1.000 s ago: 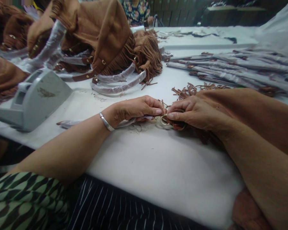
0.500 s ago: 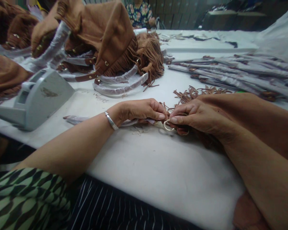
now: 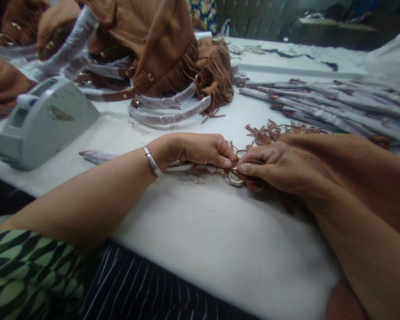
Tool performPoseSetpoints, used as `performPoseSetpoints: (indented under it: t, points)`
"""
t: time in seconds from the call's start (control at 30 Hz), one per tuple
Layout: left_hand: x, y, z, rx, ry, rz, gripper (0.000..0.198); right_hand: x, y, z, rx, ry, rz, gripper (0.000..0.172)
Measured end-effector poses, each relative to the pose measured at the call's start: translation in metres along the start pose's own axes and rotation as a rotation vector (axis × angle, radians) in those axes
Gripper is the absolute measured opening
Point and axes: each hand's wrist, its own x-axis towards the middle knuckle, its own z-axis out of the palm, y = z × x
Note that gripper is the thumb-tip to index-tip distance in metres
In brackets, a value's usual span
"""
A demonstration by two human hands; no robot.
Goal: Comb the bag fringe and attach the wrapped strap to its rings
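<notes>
A brown fringed bag (image 3: pixel 340 155) lies on the table under my right forearm, its fringe (image 3: pixel 270 133) spread out behind my hands. My right hand (image 3: pixel 280 169) is closed in a pinch on the bag's edge beside a gold metal ring (image 3: pixel 233 181). Close against it, my left hand (image 3: pixel 203 150) pinches the brown end of a strap, right by the ring. The strap, partly wrapped in clear plastic (image 3: pixel 98 156), runs beneath my left wrist. Thin brown laces stick up between my fingertips. Exactly how strap and ring meet is hidden by my fingers.
Several brown fringed bags (image 3: pixel 163 40) with plastic-wrapped handles stand at the back left. A grey tape dispenser (image 3: pixel 60 120) sits at left. Many wrapped straps (image 3: pixel 320 98) are piled at the back right. Thread scraps (image 3: pixel 195 179) dot the white table (image 3: pixel 220 240).
The view has shifted slightly, so the background sits a little differently. Both hands keep their pinch at the ring, and the ring has turned slightly.
</notes>
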Motion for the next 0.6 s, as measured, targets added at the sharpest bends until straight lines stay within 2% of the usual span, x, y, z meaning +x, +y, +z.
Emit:
performPoseSetpoints:
  t: [0.1, 0.23, 0.37, 0.4, 0.5, 0.6]
  points:
    - [0.001, -0.002, -0.003, 0.047, -0.043, 0.03, 0.015, -0.001, -0.001, 0.002, -0.008, 0.014, 0.005, 0.018]
    - [-0.001, -0.003, -0.004, 0.049, -0.097, 0.083, 0.013, -0.003, -0.001, 0.001, 0.127, 0.031, 0.007, 0.024]
    - [0.0, 0.003, 0.006, 0.03, -0.212, 0.073, 0.016, -0.004, 0.003, -0.006, 0.284, 0.185, -0.048, 0.03]
    - [0.001, 0.004, 0.009, 0.04, -0.206, 0.082, 0.017, -0.003, 0.005, -0.009, 0.293, 0.205, -0.064, 0.03]
    - [0.001, 0.003, 0.013, 0.035, -0.072, 0.086, 0.021, -0.003, 0.01, -0.014, 0.274, 0.198, -0.085, 0.029]
    - [-0.004, 0.0, 0.012, -0.018, -0.044, 0.03, 0.025, -0.004, 0.011, -0.016, 0.328, 0.165, -0.091, 0.029]
